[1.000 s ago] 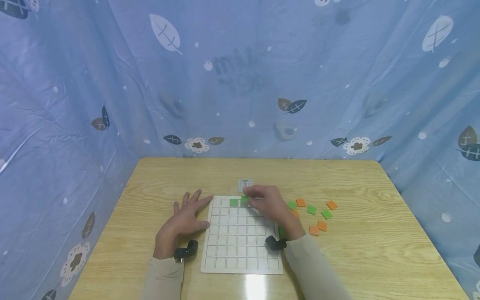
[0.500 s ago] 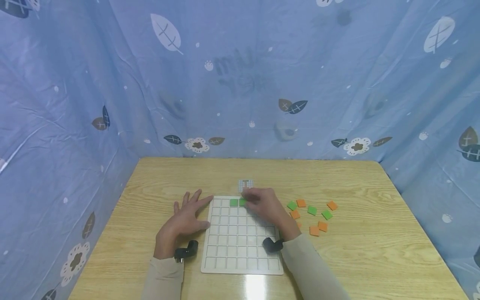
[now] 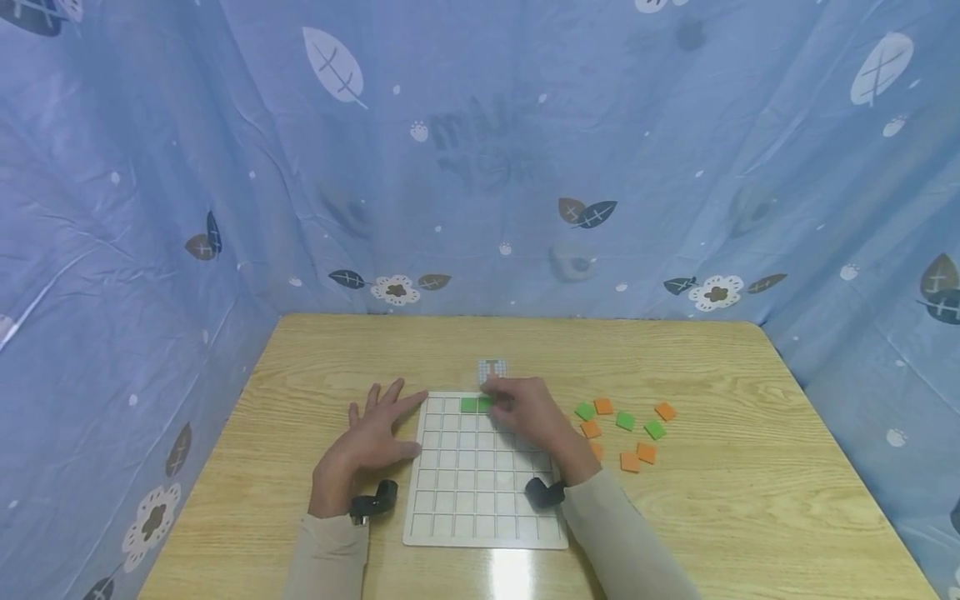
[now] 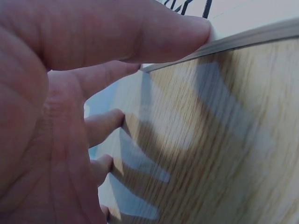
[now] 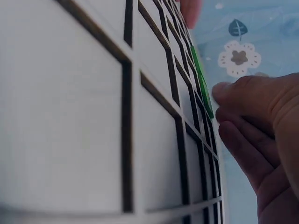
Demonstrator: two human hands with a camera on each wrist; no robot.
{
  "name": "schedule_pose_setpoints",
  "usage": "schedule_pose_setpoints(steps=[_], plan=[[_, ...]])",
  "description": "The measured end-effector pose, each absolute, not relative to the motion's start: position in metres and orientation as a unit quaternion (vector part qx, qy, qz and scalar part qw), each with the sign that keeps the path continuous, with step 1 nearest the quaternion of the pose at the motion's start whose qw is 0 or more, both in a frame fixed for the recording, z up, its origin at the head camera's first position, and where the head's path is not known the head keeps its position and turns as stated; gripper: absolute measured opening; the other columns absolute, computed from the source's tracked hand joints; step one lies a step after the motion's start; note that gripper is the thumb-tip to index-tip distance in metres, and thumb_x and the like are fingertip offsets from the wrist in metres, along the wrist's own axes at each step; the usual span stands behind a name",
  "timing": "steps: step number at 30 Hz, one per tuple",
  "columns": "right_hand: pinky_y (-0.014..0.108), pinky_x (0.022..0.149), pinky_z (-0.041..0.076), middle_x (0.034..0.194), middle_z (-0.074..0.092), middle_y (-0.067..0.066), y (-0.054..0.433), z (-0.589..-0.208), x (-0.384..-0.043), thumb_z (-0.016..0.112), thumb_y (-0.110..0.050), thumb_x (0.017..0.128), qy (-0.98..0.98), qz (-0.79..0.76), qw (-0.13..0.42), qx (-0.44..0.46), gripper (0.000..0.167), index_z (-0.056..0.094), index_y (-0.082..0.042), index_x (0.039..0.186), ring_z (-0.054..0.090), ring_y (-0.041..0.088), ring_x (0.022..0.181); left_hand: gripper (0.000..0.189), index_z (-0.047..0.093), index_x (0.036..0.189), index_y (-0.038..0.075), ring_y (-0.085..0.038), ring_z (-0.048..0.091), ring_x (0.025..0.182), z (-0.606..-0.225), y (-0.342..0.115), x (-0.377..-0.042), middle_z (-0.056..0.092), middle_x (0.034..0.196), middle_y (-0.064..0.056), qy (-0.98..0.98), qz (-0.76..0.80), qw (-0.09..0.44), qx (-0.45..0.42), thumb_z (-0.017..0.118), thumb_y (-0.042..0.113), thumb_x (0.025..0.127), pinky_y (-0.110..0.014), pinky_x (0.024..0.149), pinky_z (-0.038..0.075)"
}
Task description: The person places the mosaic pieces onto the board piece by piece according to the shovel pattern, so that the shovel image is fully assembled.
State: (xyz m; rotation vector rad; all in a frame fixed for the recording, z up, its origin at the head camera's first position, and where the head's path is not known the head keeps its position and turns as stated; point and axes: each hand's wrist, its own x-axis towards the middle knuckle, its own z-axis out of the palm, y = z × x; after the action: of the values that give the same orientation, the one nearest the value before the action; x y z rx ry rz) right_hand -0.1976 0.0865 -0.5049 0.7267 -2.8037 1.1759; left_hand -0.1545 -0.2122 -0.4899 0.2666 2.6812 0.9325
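A white grid board (image 3: 465,479) lies on the table in the head view. Two green square tiles sit side by side in its far row: the left tile (image 3: 468,405) is uncovered, the right tile (image 3: 484,404) partly hidden by fingers. My right hand (image 3: 528,412) has thumb and fingers curled at that right tile, pinching at its edge; in the right wrist view both green tiles (image 5: 202,81) look flat on the board. My left hand (image 3: 375,437) rests with fingers spread by the board's left side; its thumb (image 4: 187,35) touches the board's edge in the left wrist view.
Several loose orange tiles (image 3: 629,462) and green tiles (image 3: 626,422) are scattered on the table (image 3: 712,500) right of the board. A small printed pattern card (image 3: 492,367) lies just beyond the board's far edge. A blue patterned curtain (image 3: 480,167) surrounds the table.
The right hand has shifted slightly left, bringing the second green tile down against the first one. Over the last half second it has barely moved. The left hand stays in place.
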Motion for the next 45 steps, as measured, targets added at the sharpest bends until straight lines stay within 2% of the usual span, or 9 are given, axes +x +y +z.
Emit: schedule_pose_setpoints(steps=[6,13,18,24,29,34,39,45], plan=[[0.049,0.110,0.060,0.137,0.078,0.002,0.101,-0.496,-0.190,0.079,-0.012,0.097,-0.887,0.406,-0.001,0.221,0.038,0.079,-0.014,0.135,0.074,0.025,0.131,0.090,0.049,0.167,0.023,-0.057,-0.006,0.167,-0.490,-0.212,-0.154,0.014,0.183,-0.023,0.931,0.323,0.145,0.093,0.084,0.018,0.085,-0.086,0.123,-0.012],[0.054,0.105,0.062,0.130,0.081,0.002,0.138,-0.486,-0.177,0.084,-0.018,0.096,-0.869,0.447,0.000,0.211,0.035,0.081,-0.009,0.130,0.078,0.025,0.118,0.089,0.047,0.168,0.022,-0.057,-0.008,0.167,-0.491,-0.213,-0.154,0.012,0.183,-0.024,0.929,0.325,0.146,0.097,0.083,0.017,0.086,-0.086,0.122,-0.013],[0.053,0.104,0.063,0.126,0.082,0.002,0.174,-0.482,-0.164,0.086,-0.019,0.095,-0.869,0.455,0.001,0.192,0.035,0.081,-0.010,0.129,0.078,0.025,0.120,0.089,0.047,0.168,0.021,-0.058,-0.008,0.166,-0.492,-0.213,-0.155,0.011,0.183,-0.024,0.929,0.325,0.147,0.103,0.083,0.017,0.087,-0.086,0.122,-0.014],[0.046,0.101,0.064,0.125,0.082,-0.004,0.223,-0.483,-0.147,0.089,-0.026,0.093,-0.881,0.444,0.014,0.165,0.037,0.082,-0.013,0.127,0.076,0.018,0.122,0.090,0.046,0.168,0.021,-0.058,-0.008,0.166,-0.492,-0.212,-0.155,0.011,0.183,-0.024,0.930,0.320,0.146,0.106,0.082,0.018,0.086,-0.087,0.122,-0.013],[0.034,0.101,0.064,0.127,0.082,0.001,0.262,-0.483,-0.135,0.086,-0.022,0.096,-0.881,0.440,0.032,0.170,0.037,0.080,-0.012,0.130,0.074,0.003,0.120,0.090,0.046,0.168,0.022,-0.057,-0.009,0.166,-0.491,-0.212,-0.153,0.011,0.183,-0.024,0.929,0.323,0.148,0.102,0.082,0.017,0.086,-0.086,0.122,-0.013],[0.021,0.097,0.062,0.127,0.082,0.006,0.291,-0.482,-0.123,0.084,-0.018,0.098,-0.886,0.432,0.039,0.164,0.037,0.078,-0.011,0.133,0.072,-0.005,0.118,0.090,0.046,0.168,0.022,-0.058,-0.008,0.166,-0.491,-0.212,-0.153,0.011,0.183,-0.024,0.929,0.325,0.147,0.102,0.082,0.018,0.085,-0.086,0.122,-0.014],[0.014,0.096,0.059,0.129,0.080,0.013,0.312,-0.484,-0.116,0.084,-0.014,0.097,-0.883,0.444,0.031,0.150,0.038,0.077,-0.007,0.134,0.069,-0.009,0.118,0.090,0.047,0.168,0.022,-0.059,-0.008,0.166,-0.491,-0.212,-0.152,0.012,0.183,-0.024,0.929,0.324,0.146,0.104,0.082,0.018,0.085,-0.087,0.121,-0.012],[0.011,0.095,0.057,0.132,0.079,0.016,0.331,-0.491,-0.113,0.083,-0.015,0.098,-0.885,0.446,0.026,0.134,0.038,0.077,-0.007,0.134,0.071,-0.008,0.117,0.090,0.047,0.168,0.020,-0.060,-0.007,0.166,-0.492,-0.213,-0.153,0.012,0.183,-0.025,0.930,0.319,0.144,0.109,0.082,0.018,0.085,-0.088,0.121,-0.011]])
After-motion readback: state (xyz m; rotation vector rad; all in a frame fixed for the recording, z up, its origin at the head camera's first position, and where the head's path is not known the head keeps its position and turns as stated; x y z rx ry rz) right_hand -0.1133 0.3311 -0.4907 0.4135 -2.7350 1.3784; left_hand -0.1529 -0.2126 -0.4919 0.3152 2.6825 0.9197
